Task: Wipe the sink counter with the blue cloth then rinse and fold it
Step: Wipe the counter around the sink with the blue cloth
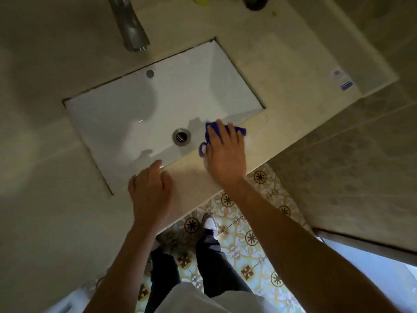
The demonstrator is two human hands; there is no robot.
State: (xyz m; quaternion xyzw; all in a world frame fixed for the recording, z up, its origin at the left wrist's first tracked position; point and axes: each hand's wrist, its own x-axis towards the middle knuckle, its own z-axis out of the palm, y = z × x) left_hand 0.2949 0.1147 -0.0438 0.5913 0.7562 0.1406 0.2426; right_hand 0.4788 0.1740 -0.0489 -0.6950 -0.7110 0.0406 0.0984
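Note:
My right hand [225,154] presses flat on the blue cloth [241,130], which lies on the front strip of the beige counter [291,105] at the sink's near right corner. Only the cloth's edges and a small loop show around my fingers. My left hand [150,189] rests on the counter's front edge by the white sink basin [126,114], fingers slightly curled and holding nothing. The drain [181,136] sits just left of the cloth.
A metal faucet [130,26] reaches over the basin from the back. A yellow-green object [202,0] and a dark round item [256,2] stand at the counter's back edge. A sticker [343,80] marks the right end. Patterned floor tiles and my shoes lie below.

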